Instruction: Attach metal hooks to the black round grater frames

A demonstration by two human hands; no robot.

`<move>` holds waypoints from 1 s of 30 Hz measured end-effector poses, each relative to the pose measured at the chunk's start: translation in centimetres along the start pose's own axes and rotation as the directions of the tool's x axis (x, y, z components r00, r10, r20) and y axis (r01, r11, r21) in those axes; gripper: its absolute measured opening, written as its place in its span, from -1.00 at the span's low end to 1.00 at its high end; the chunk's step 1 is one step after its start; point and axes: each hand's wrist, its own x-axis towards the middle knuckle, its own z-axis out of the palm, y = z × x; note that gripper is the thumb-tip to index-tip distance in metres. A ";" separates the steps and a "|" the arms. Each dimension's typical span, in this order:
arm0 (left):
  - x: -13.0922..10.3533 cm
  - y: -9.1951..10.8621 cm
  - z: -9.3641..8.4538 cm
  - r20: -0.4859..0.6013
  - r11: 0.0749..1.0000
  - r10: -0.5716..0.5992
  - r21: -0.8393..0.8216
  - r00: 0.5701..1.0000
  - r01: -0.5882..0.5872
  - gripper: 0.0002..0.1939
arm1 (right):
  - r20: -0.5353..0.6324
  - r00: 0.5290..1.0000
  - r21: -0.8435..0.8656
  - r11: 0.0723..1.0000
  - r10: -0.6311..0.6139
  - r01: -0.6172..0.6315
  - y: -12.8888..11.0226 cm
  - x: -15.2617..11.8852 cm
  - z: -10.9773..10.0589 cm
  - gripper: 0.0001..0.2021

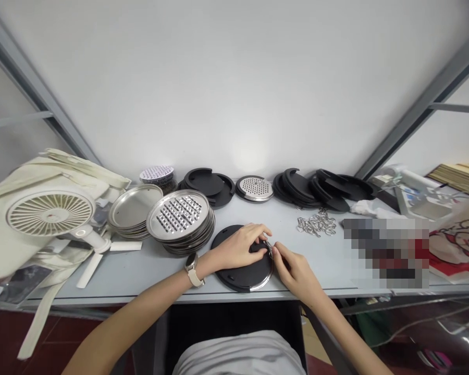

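A black round plastic disc (242, 278) lies on the table in front of me, with a strip of steel rim showing at its lower right. My left hand (240, 247) rests across the disc, its fingers bent and gripping near the right edge. At that same edge my right hand (295, 268) pinches a small metal ring (270, 249), partly hidden by the fingertips. Whether the ring is hooked to the disc I cannot tell. Behind my right hand lies a pile of metal rings (316, 224).
Stacked steel grater plates (182, 214) and plain steel discs (135, 205) stand at left. Along the wall are black round holders (297, 187) and one holder with a perforated steel plate (255, 187). A white fan (50, 213) lies far left; a printed bag (455, 239) is at right.
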 end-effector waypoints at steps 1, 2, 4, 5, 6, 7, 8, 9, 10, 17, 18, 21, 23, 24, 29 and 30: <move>0.0 0.2 0.0 -0.004 1.000 0.007 0.020 1.000 -0.007 -0.68 | 0.012 1.000 0.007 1.000 0.007 -0.007 0.0 0.0 0.0 -0.74; 0.0 0.3 -0.1 -0.005 0.999 0.018 0.043 1.000 -0.017 -0.69 | 0.020 1.000 0.014 1.000 0.013 -0.014 0.0 0.0 0.0 -0.74; 0.1 0.7 -0.3 0.005 0.992 0.053 0.116 0.999 -0.053 -0.73 | 0.019 1.000 0.026 0.999 0.021 -0.021 0.1 0.0 0.1 -0.74; 0.1 0.8 -0.4 0.016 0.988 0.063 0.142 0.998 -0.065 -0.75 | 0.018 1.000 0.033 0.999 0.023 -0.024 0.1 0.0 0.2 -0.75; 0.1 0.9 -0.4 0.026 0.985 0.064 0.160 0.998 -0.067 -0.76 | 0.020 1.000 0.041 0.999 0.024 -0.025 0.1 0.1 0.2 -0.75; 0.2 1.0 -0.5 0.032 0.984 0.061 0.166 0.998 -0.065 -0.76 | 0.025 0.999 0.047 0.999 0.024 -0.025 0.2 0.1 0.2 -0.75; 0.2 1.0 -0.6 0.033 0.984 0.054 0.166 0.998 -0.059 -0.76 | 0.030 0.999 0.050 0.998 0.024 -0.026 0.2 0.1 0.2 -0.76; 0.3 1.1 -0.7 0.034 0.985 0.048 0.162 0.998 -0.053 -0.76 | 0.034 0.999 0.052 0.998 0.024 -0.026 0.2 0.1 0.2 -0.76; 0.3 1.0 -0.7 0.038 0.987 0.043 0.156 0.998 -0.048 -0.75 | 0.037 0.999 0.056 0.998 0.025 -0.027 0.2 0.1 0.2 -0.77; 0.5 0.8 -0.7 0.063 0.975 0.019 0.220 0.998 -0.033 -0.79 | 0.066 0.997 0.094 0.995 0.040 -0.046 0.3 0.2 0.2 -0.78; 0.5 0.9 -0.8 0.087 0.966 0.020 0.255 0.996 -0.041 -0.81 | 0.066 0.997 0.102 0.994 0.043 -0.049 0.3 0.2 0.2 -0.78; 0.6 1.1 -1.0 0.122 0.940 0.022 0.335 0.992 -0.062 -0.82 | 0.076 0.996 0.128 0.990 0.047 -0.056 0.2 0.3 0.2 -0.78; 0.6 1.2 -1.0 0.135 0.932 0.015 0.357 0.991 -0.063 -0.81 | 0.070 0.997 0.120 0.992 0.041 -0.050 0.1 0.3 0.2 -0.77; 0.6 1.2 -1.1 0.139 0.926 0.019 0.370 0.990 -0.070 -0.80 | 0.066 0.997 0.114 0.993 0.030 -0.038 0.1 0.3 0.2 -0.76; 0.8 0.9 -0.9 0.186 0.881 0.052 0.454 0.981 -0.133 -0.81 | 0.046 0.999 0.109 0.994 0.005 -0.010 0.7 0.2 0.5 -0.80; 0.8 0.9 -0.9 0.195 0.878 0.052 0.459 0.979 -0.138 -0.81 | 0.042 0.999 0.105 0.994 0.005 -0.009 0.9 0.1 0.7 -0.80</move>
